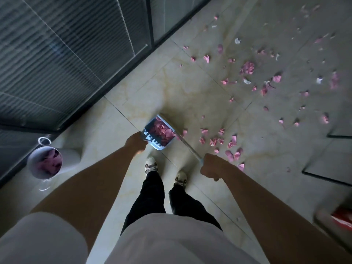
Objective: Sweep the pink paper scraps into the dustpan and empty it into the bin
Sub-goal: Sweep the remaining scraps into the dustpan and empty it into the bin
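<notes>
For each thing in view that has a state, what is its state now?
dustpan: holds pink scraps, gripped by left hand
broom handle: gripped by right hand
bin: open, pink scraps inside
pink paper scraps: many scattered on floor

A single wide-angle camera is sitting on the person's head, looking steeply down past the chest and both forearms at the glossy beige marble-tile floor (200, 96); it is facing forward, with slatted grey window blinds (62, 54) bending across the upper left
</notes>
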### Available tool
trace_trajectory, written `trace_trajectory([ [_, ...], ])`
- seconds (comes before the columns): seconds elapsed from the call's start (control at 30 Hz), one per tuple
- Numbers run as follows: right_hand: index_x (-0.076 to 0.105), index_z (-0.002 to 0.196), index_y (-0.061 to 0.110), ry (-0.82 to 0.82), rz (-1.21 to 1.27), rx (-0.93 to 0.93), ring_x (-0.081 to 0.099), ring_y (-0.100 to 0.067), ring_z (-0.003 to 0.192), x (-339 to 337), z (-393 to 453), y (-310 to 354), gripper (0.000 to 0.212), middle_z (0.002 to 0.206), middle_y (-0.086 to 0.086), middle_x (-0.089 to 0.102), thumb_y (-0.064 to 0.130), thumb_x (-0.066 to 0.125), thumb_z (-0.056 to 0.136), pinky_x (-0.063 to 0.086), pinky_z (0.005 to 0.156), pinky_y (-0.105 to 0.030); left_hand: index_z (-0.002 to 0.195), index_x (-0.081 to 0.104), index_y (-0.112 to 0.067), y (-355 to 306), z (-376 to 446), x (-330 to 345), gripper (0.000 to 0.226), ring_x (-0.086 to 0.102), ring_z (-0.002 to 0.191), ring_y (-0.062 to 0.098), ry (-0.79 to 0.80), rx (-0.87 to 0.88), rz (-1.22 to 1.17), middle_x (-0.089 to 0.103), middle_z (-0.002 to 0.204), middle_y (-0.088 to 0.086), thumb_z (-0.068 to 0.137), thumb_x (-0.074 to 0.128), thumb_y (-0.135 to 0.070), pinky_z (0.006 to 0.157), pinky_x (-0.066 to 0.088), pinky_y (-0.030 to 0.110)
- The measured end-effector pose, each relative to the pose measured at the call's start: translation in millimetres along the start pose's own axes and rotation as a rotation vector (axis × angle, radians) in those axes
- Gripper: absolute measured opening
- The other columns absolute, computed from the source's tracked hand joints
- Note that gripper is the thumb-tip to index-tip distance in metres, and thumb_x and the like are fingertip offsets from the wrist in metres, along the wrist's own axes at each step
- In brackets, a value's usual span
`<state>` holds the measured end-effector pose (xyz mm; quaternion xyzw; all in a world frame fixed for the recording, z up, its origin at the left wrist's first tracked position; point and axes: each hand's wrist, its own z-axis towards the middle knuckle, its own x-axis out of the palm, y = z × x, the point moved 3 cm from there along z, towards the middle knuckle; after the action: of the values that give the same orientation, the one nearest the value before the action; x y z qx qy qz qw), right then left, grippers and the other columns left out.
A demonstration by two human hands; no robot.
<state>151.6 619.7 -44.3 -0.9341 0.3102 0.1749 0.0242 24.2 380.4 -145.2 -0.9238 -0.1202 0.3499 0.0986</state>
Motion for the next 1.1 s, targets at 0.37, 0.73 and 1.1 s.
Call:
trace_trajectory([
  [0.37,0.057,0.119,0.010,-0.146,0.064,0.006,0.063,-0.018,0.058,13.8,-21.7,-49.1,0.036,0.083,-0.002,0.060,0.016,0.049,0.084,0.056,0.054,-0.029,0.132,0.048,-0.002,-3.6,-8.1,0.5,0.045,0.053,0.122,0.032,-0.049,-0.042,-0.051,0.054,0.134,0.015,0.093,0.059,-0.022,0.100,0.041,0.037],
  [0.73,0.053,0.122,0.008,-0.249,0.273,0.132,0.058,-0.017,0.055,61.1,-34.8,-45.6,0.037,0.077,-0.001,0.055,0.016,0.047,0.086,0.049,0.056,-0.025,0.121,0.055,-0.005,51.0,-37.6,-14.7,0.034,0.058,0.112,0.034,-0.088,-0.029,0.021,0.062,0.122,0.015,0.092,0.057,-0.023,0.092,0.044,0.035],
  [1.1,0.050,0.121,-0.003,-0.104,0.414,0.180,0.059,-0.022,0.058,102.8,-41.9,-13.0,0.034,0.085,-0.014,0.056,0.008,0.047,0.089,0.054,0.059,-0.030,0.128,0.052,-0.005,101.2,-55.9,-31.5,0.036,0.053,0.122,0.030,0.053,0.059,0.210,0.056,0.133,0.013,0.095,0.055,-0.017,0.098,0.040,0.033],
])
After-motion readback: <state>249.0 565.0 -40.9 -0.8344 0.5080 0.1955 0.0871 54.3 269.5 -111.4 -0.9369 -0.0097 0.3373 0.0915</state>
